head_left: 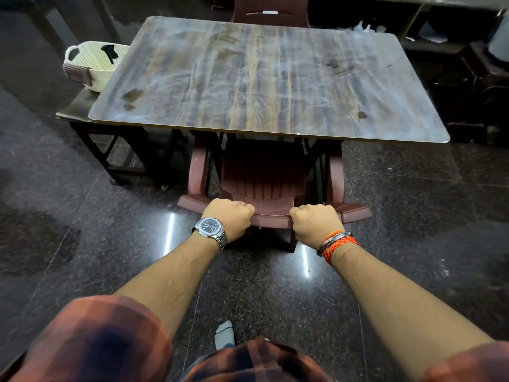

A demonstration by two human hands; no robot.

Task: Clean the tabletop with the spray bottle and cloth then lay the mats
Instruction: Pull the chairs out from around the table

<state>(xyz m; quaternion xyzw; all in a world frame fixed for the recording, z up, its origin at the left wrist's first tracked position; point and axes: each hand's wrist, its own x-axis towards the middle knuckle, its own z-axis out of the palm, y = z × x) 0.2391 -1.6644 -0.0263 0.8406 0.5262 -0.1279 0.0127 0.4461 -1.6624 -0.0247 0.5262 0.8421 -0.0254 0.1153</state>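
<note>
The wood-grain tabletop (270, 78) lies ahead, smeared with pale streaks and a few dark spots. A brown plastic chair (264, 175) stands tucked under its near edge. My left hand (230, 217) and my right hand (316, 223) are both closed on the top of the chair's backrest, a hand's width apart. A white slatted basket (93, 64) sits on a low stand at the table's left, with striped mats (78, 74) hanging over its near rim and a dark object inside. No spray bottle or cloth is in view.
A second brown chair (271, 11) stands at the table's far side. A dark low bench frame (110, 150) holds the basket at the left. Dark furniture (468, 86) crowds the right. The polished dark stone floor (82, 230) spreads around me.
</note>
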